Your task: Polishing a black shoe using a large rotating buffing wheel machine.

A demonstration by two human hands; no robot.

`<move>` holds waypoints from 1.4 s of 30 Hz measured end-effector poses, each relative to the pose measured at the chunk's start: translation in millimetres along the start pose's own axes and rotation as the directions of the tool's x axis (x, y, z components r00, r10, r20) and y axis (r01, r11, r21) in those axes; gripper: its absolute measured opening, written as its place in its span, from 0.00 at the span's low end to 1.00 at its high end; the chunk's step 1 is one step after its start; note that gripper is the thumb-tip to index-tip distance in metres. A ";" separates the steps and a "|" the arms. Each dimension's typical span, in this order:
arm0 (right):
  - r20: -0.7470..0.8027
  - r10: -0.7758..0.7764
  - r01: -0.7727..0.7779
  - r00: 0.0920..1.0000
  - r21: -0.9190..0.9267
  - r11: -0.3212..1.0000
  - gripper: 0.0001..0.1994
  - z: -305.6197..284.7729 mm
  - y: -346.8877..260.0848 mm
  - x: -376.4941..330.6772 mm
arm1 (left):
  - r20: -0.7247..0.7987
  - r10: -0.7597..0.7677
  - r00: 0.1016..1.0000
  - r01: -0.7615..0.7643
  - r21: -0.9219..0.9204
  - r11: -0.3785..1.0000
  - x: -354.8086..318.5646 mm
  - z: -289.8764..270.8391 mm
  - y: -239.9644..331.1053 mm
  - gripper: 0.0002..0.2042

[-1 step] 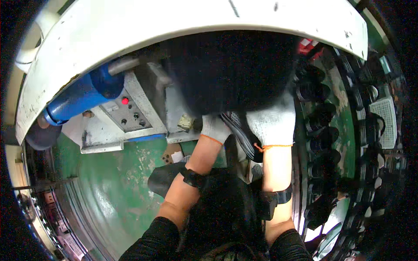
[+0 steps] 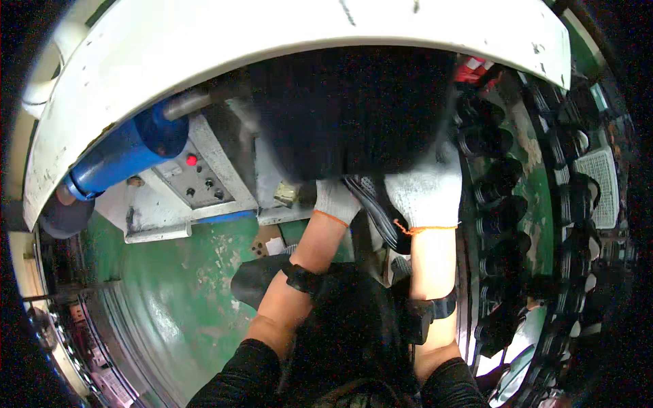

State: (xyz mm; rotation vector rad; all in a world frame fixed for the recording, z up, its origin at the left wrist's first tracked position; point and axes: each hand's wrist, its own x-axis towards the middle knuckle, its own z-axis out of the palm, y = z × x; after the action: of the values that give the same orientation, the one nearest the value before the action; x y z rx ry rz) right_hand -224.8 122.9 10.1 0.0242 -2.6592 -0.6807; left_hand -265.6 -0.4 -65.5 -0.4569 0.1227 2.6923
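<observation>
Between my gloved hands a black shoe [image 2: 381,221] is held at a slant, its ridged sole edge showing. My left hand [image 2: 335,198], in a white knit glove with an orange cuff edge, closes on the shoe's left side. On the other side is my right hand [image 2: 425,194], gloved the same way and closed against the shoe. The fingertips of both hands and the shoe's far end disappear under a large black cover [image 2: 354,115] on the machine.
A curved white hood [image 2: 286,24] spans the far side. To the left are a blue cylinder [image 2: 119,156] and a control panel [image 2: 194,180] with a red button. Racks of black shoes [image 2: 503,217] line the right, beside a white basket [image 2: 598,187].
The machine and hood sit slightly farther left in the picture. Both hands and the shoe keep almost the same place.
</observation>
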 end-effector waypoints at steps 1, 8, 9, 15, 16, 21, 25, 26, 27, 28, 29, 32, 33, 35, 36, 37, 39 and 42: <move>0.067 -0.002 0.004 0.998 -0.029 1.000 0.11 2.0 0.8 -0.4 | 0.132 0.013 0.991 -0.021 0.054 0.998 2.5 -2.1 2.0 0.23; 0.237 0.093 -0.124 0.967 0.119 0.985 0.11 -15.5 46.0 -8.5 | -0.017 -0.068 0.998 0.070 0.188 0.980 18.8 13.7 -46.3 0.25; 0.230 0.121 -0.176 0.966 0.239 0.955 0.11 -27.1 45.6 -1.6 | 0.024 -0.057 0.998 0.050 0.227 0.973 18.6 16.1 -35.8 0.25; 0.136 0.093 -0.130 0.986 0.295 0.947 0.10 -27.1 4.9 8.9 | 0.173 -0.037 0.984 -0.041 0.424 0.905 27.5 -21.6 13.7 0.26; 0.205 0.070 -0.138 0.976 0.342 0.930 0.12 -30.1 2.5 10.8 | 0.178 -0.036 0.983 -0.043 0.423 0.905 27.1 -22.5 12.7 0.26; 0.125 0.484 -0.145 0.866 0.989 0.004 0.11 -58.2 -42.7 20.1 | 0.214 0.081 0.973 -0.108 0.119 0.987 13.2 -35.0 27.9 0.25; 0.466 -0.050 -0.177 0.883 0.429 0.886 0.10 -82.7 -36.6 1.5 | -0.090 0.122 0.988 -0.112 0.112 0.987 -11.3 -8.4 15.8 0.26; 0.442 -0.064 -0.111 0.895 0.358 0.927 0.09 -93.4 -41.1 -0.8 | 0.031 0.080 0.996 -0.083 0.123 0.989 -6.4 -23.8 19.8 0.27; 0.419 -0.078 -0.045 0.905 0.277 0.960 0.08 -103.5 -44.2 -4.4 | 0.154 0.033 0.988 -0.054 0.135 0.989 -2.9 -35.2 22.2 0.29; 0.409 -0.086 -0.033 0.909 0.277 0.960 0.08 -105.6 -49.7 -11.2 | 0.160 0.045 0.986 -0.066 0.128 0.990 0.9 -45.8 24.1 0.29; 0.286 -0.065 -0.005 0.956 0.236 0.972 0.09 -107.0 -62.4 -16.4 | 0.176 0.025 0.984 -0.057 0.177 0.982 0.8 -52.7 37.1 0.32; 0.226 0.156 -0.272 0.961 0.863 0.426 0.13 -78.2 -73.7 -43.6 | 0.222 -0.052 0.974 0.007 0.198 0.980 -7.6 -49.6 13.0 0.34; 0.388 0.220 -0.227 0.895 0.821 -0.524 0.17 -77.5 -78.0 -48.1 | 0.212 -0.077 0.974 0.034 0.199 0.979 -12.9 -46.0 10.8 0.34; 0.523 0.100 0.084 0.847 0.055 -0.995 0.23 -85.8 -83.4 -60.6 | 0.175 -0.079 0.981 0.042 0.206 0.978 -28.7 -33.8 8.4 0.32; 0.586 0.082 0.047 0.806 0.074 -0.996 0.23 -93.8 -85.0 -69.2 | 0.179 -0.077 0.981 0.040 0.203 0.978 -38.3 -25.3 10.0 0.32; 0.648 0.076 0.016 0.758 0.099 -0.995 0.23 -101.3 -83.4 -78.1 | 0.224 -0.140 0.965 0.106 0.158 0.982 -51.5 -7.7 8.2 0.32; 0.756 -0.011 -0.002 0.655 -0.013 -1.000 0.23 -112.6 -82.8 -83.3 | 0.336 -0.243 0.910 0.224 0.094 0.970 -84.9 27.3 12.6 0.30; 0.699 -0.037 -0.026 0.714 -0.027 -0.999 0.22 -120.2 -84.8 -103.4 | 0.267 -0.232 0.935 0.222 0.068 0.973 -89.9 4.8 19.3 0.33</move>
State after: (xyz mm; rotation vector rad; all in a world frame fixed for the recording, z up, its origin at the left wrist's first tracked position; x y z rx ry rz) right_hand -90.7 4.7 29.1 -0.5441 -0.6771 2.8809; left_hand -197.1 -51.1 -30.6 -0.0766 0.0369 2.4898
